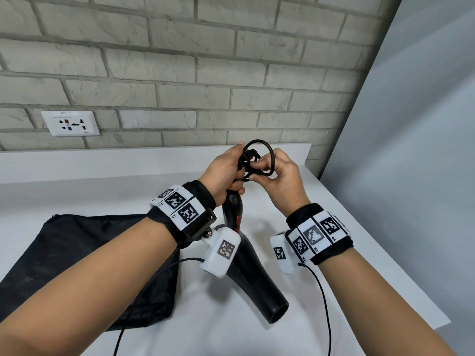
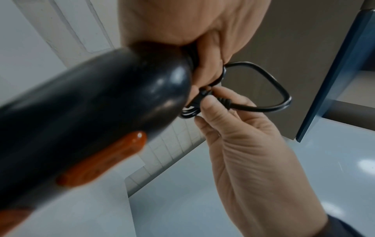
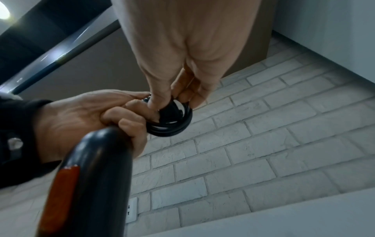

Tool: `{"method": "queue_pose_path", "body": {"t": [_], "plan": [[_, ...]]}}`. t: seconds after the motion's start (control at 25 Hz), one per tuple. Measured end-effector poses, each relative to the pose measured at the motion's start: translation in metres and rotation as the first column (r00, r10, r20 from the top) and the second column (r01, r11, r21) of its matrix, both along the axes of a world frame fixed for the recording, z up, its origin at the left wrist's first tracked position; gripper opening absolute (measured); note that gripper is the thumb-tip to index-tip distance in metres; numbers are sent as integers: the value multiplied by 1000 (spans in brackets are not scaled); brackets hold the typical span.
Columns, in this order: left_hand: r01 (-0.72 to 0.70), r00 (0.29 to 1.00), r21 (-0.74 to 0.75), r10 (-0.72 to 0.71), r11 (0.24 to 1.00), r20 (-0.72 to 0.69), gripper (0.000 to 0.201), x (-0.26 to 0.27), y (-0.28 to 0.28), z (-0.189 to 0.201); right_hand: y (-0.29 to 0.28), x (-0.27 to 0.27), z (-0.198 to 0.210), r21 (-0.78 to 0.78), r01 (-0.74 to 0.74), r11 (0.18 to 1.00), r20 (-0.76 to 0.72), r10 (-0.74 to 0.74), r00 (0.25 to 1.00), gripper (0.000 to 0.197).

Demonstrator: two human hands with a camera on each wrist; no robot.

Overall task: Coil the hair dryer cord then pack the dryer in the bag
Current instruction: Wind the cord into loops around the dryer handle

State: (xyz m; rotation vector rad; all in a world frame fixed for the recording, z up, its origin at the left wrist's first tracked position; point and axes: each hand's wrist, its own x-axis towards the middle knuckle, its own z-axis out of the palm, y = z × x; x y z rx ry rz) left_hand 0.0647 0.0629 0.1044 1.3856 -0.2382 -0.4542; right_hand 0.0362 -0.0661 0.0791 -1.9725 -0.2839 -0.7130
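Mid frame: left hand (image 1: 226,173) grips dryer (image 1: 253,268) handle & cord (image 1: 257,160) loops. Right hand (image 1: 279,176) pinches cord's end. Bag (image 1: 84,255) lies flat, lower left. If fingers slip, loops could spring open & tangle.

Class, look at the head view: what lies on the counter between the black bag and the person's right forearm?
In the head view, the hair dryer lies between the bag and that forearm, its barrel nozzle pointing toward the camera.

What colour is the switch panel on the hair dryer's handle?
Orange-red switch panel on the black hair dryer; clearest in the left wrist view.
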Motion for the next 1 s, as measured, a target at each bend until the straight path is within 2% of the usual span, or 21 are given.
{"method": "queue_pose_path", "body": {"t": [0.16,0.36,0.48,0.64,0.76,0.84,1.0], "plan": [[23,1000,5,-23,1000,-10,34,-3,0,1,-1,-1,-2,38,41,998,52,-43,998,26],[79,996,-37,-80,996,-39,33,-10,-4,5,-2,1,-4,225,-51,973,-1,53,999,43],[70,996,-34,-72,997,-57,35,-8,-4,6,-2,-1,-5,199,-38,979,-22,43,999,40],[87,995,-6,-87,996,-57,36,-6,-3,7,-3,0,-3,74,-137,988,-49,141,989,37],[96,993,3,-96,995,-67,38,-3,0,9,-3,0,3,168,-249,954,-195,280,940,33],[121,990,-4,-121,993,-76,40,-2,2,9,-5,-2,3,191,-247,950,-266,293,918,20],[128,986,-38,-131,991,-101,49,-6,1,6,-2,-2,-3,148,-264,953,-285,297,912,9]]}}
